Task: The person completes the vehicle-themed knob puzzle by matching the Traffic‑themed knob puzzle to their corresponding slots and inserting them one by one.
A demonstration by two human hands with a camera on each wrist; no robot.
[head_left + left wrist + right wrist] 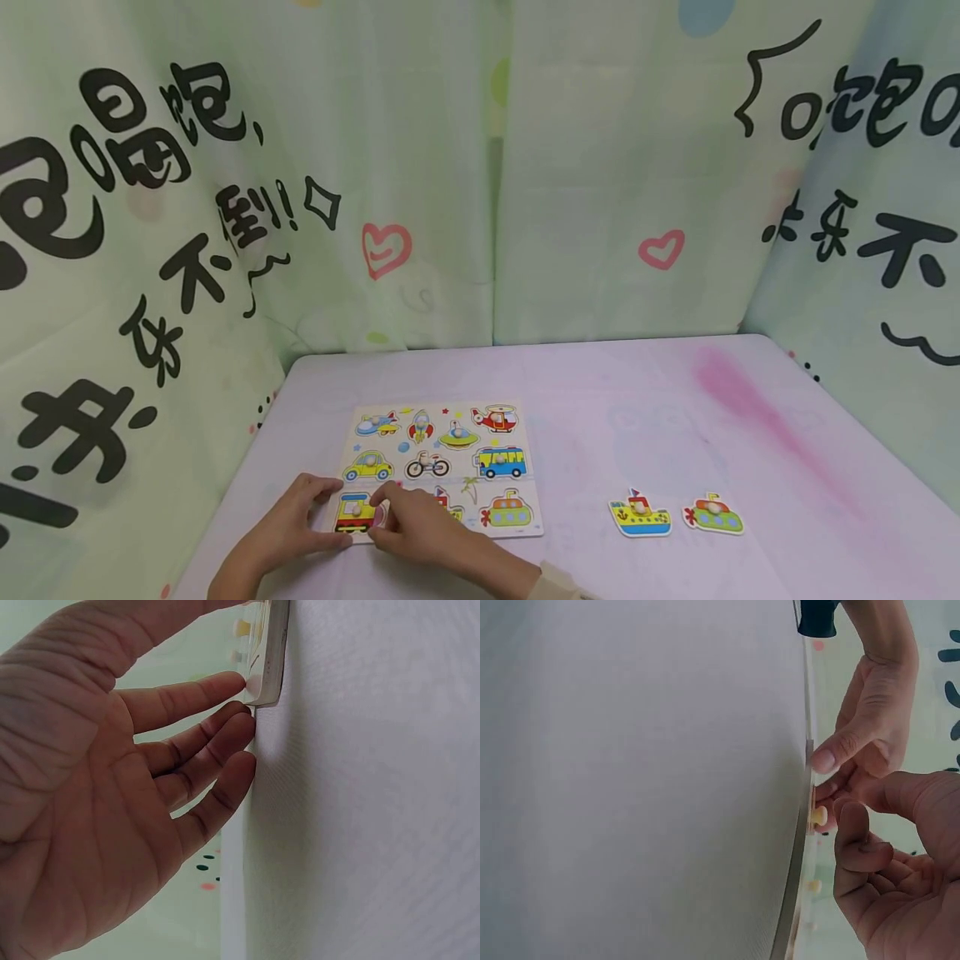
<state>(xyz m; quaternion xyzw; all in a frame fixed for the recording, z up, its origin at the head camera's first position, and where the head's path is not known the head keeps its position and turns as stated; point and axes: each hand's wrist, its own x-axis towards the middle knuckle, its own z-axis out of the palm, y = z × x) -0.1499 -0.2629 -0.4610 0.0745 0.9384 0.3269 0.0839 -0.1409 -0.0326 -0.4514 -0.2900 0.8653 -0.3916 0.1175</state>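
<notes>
A wooden knob puzzle board [465,533] with vehicle pictures lies on the table. My left hand [288,525] spans its lower left corner, index finger at the left side and thumb at the near edge. In the left wrist view, its other fingers [196,825] hang relaxed beside the board. Over the lower row, my right hand [427,529] has its bent fingers at the right end of the train piece [354,512]. A knob [820,816] stands free of those fingers in the right wrist view. The right forearm partly hides the board's boat picture [447,502].
To the right of the board lie a loose boat piece [640,517] and a loose submarine piece [714,515]. A pale cloth with a pink smear covers the table [600,433]. Printed curtains [600,167] hang along its back and sides.
</notes>
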